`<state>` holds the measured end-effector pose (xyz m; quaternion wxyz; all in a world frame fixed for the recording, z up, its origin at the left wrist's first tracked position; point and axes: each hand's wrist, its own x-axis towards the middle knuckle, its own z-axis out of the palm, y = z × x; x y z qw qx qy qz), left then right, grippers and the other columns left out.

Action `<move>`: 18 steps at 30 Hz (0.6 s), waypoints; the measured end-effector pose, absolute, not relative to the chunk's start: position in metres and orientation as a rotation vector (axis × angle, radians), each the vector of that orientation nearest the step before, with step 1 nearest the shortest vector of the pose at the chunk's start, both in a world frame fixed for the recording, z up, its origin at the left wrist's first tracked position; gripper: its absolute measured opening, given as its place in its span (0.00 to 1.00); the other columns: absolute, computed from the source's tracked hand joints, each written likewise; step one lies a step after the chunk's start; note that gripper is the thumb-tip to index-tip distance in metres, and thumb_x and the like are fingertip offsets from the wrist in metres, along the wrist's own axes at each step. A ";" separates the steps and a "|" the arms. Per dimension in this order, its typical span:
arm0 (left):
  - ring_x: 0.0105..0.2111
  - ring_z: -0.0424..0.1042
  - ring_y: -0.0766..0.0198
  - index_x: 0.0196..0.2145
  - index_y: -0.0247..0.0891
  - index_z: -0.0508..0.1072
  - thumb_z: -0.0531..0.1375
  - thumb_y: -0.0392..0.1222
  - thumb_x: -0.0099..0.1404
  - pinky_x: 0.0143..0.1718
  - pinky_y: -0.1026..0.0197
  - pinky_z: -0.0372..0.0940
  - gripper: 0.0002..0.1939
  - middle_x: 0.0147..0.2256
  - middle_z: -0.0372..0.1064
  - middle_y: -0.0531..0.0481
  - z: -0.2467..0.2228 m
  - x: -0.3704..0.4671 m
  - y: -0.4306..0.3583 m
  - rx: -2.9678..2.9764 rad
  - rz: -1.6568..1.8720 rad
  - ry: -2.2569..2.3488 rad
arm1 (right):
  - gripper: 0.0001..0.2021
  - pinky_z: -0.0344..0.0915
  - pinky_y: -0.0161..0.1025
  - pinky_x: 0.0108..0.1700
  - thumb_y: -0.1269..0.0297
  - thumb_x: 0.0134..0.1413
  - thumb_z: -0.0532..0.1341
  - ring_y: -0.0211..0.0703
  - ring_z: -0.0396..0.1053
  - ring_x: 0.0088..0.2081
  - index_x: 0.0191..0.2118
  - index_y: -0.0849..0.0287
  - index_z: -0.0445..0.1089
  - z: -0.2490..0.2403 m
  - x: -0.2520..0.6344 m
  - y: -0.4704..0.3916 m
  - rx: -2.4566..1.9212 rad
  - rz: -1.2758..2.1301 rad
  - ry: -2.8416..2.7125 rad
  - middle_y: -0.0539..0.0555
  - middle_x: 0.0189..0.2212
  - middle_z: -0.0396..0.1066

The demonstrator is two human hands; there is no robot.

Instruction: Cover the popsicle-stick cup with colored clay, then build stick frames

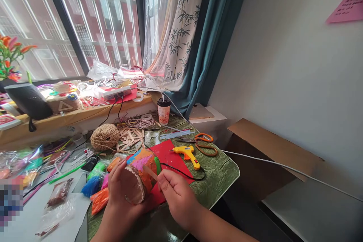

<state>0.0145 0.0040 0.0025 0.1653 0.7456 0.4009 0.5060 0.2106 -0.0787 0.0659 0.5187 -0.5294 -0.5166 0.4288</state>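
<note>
My left hand [118, 185] is wrapped around the open end of a hollow, cup-shaped piece [146, 177], which lies tilted with its rough rim toward me. Patches of orange, pink, blue and green clay cover its outside. In my right hand [176, 196] a thin flat wooden stick [150, 172] is pinched, its tip against the clay surface. Beneath the piece lies a red sheet [167, 149]. A yellow glue gun [187, 155] rests on that sheet, just beyond my right hand. Bags of orange clay [100, 200] and blue clay [93, 186] lie left of my left hand.
Orange-handled scissors [203, 143] lie near the table's right edge, behind the glue gun. A lidded paper cup [163, 111] stands at the back, beside a ball of twine [104, 137] and wooden sticks [131, 138]. A white cable [263, 162] crosses on the right.
</note>
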 end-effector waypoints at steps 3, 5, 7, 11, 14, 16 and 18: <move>0.67 0.64 0.35 0.71 0.49 0.55 0.78 0.50 0.49 0.68 0.30 0.61 0.58 0.65 0.60 0.38 0.004 0.014 0.006 2.225 1.443 1.057 | 0.30 0.52 0.39 0.32 0.32 0.70 0.53 0.41 0.55 0.29 0.28 0.54 0.59 0.071 0.208 -0.079 -1.254 1.108 -1.261 0.46 0.24 0.57; 0.67 0.63 0.35 0.72 0.49 0.54 0.78 0.50 0.50 0.68 0.30 0.60 0.58 0.66 0.60 0.38 0.006 0.014 0.004 2.224 1.428 1.052 | 0.30 0.51 0.39 0.32 0.32 0.70 0.53 0.40 0.53 0.28 0.28 0.54 0.58 0.074 0.210 -0.078 -1.257 1.118 -1.272 0.46 0.24 0.56; 0.68 0.62 0.34 0.73 0.49 0.52 0.78 0.51 0.52 0.68 0.30 0.60 0.58 0.67 0.59 0.36 0.008 0.016 0.000 2.207 1.390 1.054 | 0.31 0.50 0.40 0.32 0.32 0.69 0.54 0.40 0.52 0.28 0.27 0.54 0.58 0.076 0.213 -0.077 -1.256 1.141 -1.284 0.45 0.24 0.55; 0.68 0.62 0.35 0.73 0.48 0.52 0.76 0.50 0.55 0.67 0.30 0.61 0.56 0.67 0.59 0.36 0.012 0.019 -0.006 2.218 1.370 1.066 | 0.32 0.50 0.40 0.32 0.30 0.67 0.54 0.40 0.52 0.29 0.26 0.54 0.56 0.072 0.212 -0.075 -1.282 1.138 -1.278 0.46 0.24 0.55; 0.68 0.63 0.36 0.72 0.49 0.55 0.75 0.49 0.56 0.68 0.31 0.60 0.52 0.66 0.61 0.37 0.013 0.019 -0.003 2.251 1.432 1.067 | 0.32 0.48 0.39 0.30 0.28 0.63 0.57 0.39 0.50 0.27 0.25 0.53 0.57 0.067 0.209 -0.074 -1.272 1.214 -1.177 0.45 0.22 0.54; 0.67 0.64 0.37 0.71 0.50 0.57 0.76 0.49 0.55 0.67 0.32 0.62 0.52 0.65 0.62 0.38 0.011 0.018 0.002 2.295 1.488 1.049 | 0.32 0.47 0.39 0.28 0.28 0.61 0.60 0.38 0.49 0.25 0.25 0.53 0.59 0.064 0.208 -0.073 -1.244 1.296 -1.105 0.44 0.20 0.54; 0.65 0.66 0.38 0.71 0.50 0.57 0.77 0.49 0.52 0.66 0.34 0.65 0.54 0.64 0.63 0.39 0.010 0.016 0.008 2.369 1.526 1.019 | 0.32 0.45 0.39 0.27 0.27 0.59 0.61 0.37 0.48 0.23 0.25 0.53 0.60 0.062 0.206 -0.071 -1.219 1.353 -1.047 0.43 0.19 0.54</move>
